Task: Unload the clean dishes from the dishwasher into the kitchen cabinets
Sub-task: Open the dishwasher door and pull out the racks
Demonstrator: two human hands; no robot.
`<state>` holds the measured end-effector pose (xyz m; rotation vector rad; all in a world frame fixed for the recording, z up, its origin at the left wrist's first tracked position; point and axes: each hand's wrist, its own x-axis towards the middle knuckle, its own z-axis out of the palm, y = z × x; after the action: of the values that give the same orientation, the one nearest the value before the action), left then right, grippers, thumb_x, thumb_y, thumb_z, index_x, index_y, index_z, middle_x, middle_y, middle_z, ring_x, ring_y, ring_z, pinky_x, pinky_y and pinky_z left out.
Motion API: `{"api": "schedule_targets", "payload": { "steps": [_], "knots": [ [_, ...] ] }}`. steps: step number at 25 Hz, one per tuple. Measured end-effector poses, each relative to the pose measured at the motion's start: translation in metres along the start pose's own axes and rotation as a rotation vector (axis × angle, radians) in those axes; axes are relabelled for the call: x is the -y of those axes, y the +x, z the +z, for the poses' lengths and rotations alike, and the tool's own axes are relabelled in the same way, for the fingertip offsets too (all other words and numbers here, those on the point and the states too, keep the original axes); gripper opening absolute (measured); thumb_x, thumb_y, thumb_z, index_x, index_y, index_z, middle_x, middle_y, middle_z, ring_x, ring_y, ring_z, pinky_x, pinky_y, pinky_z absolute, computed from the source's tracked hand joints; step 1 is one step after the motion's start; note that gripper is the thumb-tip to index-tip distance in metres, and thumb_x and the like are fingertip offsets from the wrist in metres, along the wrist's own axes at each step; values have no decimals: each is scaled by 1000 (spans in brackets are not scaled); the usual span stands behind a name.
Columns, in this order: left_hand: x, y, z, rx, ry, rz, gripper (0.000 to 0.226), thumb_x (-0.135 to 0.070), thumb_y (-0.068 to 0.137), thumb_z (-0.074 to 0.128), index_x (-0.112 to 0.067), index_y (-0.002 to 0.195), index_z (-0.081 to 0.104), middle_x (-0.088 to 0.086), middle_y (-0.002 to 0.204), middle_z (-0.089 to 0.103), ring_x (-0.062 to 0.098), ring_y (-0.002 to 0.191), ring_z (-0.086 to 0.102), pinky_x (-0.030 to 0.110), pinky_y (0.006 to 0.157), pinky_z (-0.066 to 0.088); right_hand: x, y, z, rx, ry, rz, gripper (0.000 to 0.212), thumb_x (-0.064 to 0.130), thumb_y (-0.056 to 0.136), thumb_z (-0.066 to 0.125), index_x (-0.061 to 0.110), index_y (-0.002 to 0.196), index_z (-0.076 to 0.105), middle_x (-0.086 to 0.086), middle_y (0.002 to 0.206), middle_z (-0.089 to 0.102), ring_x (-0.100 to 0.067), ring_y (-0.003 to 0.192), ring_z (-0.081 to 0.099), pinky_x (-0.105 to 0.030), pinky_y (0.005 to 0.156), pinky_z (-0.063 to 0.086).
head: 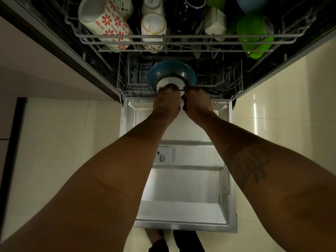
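Observation:
The dishwasher stands open with its door point(181, 188) folded down below me. A blue bowl point(171, 73) with a white base stands on edge at the front of the lower rack point(227, 84). My left hand point(166, 101) and my right hand point(197, 101) are side by side at the rack's front rail, just in front of the bowl, fingers curled over the rail. The fingertips hide the contact with the bowl's base. The upper rack point(181, 36) holds a white mug with red flowers point(107, 20), a cream cup point(153, 27), a dark blue mug point(190, 8) and green bowls point(254, 31).
A short dark handle-like piece point(213, 91) pokes out to the right of my right hand. Pale glossy floor tiles point(281, 106) flank the door on both sides. A dark cabinet edge point(11, 142) runs along the left. My feet point(156, 239) are just below the door's edge.

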<state>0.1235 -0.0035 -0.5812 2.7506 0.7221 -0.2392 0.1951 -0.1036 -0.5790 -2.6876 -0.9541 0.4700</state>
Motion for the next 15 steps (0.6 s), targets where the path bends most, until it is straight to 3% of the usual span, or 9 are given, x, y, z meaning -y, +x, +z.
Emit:
{"api": "schedule_targets", "payload": {
  "steps": [3, 6, 15],
  "knots": [
    [-6, -22, -8, 69, 161, 14, 28, -9, 96, 57, -7, 124, 62, 14, 116, 69, 31, 105, 68, 39, 83, 56, 0, -24, 2, 27, -36, 10, 24, 17, 98, 60, 16, 121, 67, -7, 111, 72, -27, 101, 69, -36, 84, 56],
    [-11, -52, -12, 133, 255, 76, 25, -8, 100, 51, -6, 123, 62, 17, 118, 66, 32, 105, 67, 37, 83, 54, 1, -51, 8, 80, -111, 21, 21, 20, 100, 59, 17, 117, 70, -7, 106, 73, -26, 95, 70, -35, 81, 57],
    [-18, -144, -5, 196, 260, 121, 21, -8, 100, 49, -8, 113, 65, 9, 107, 69, 24, 96, 68, 30, 73, 46, 9, -139, 22, 153, -184, -27, 16, 19, 98, 60, 17, 109, 72, -6, 92, 74, -24, 81, 71, -34, 73, 59]
  ]
}}
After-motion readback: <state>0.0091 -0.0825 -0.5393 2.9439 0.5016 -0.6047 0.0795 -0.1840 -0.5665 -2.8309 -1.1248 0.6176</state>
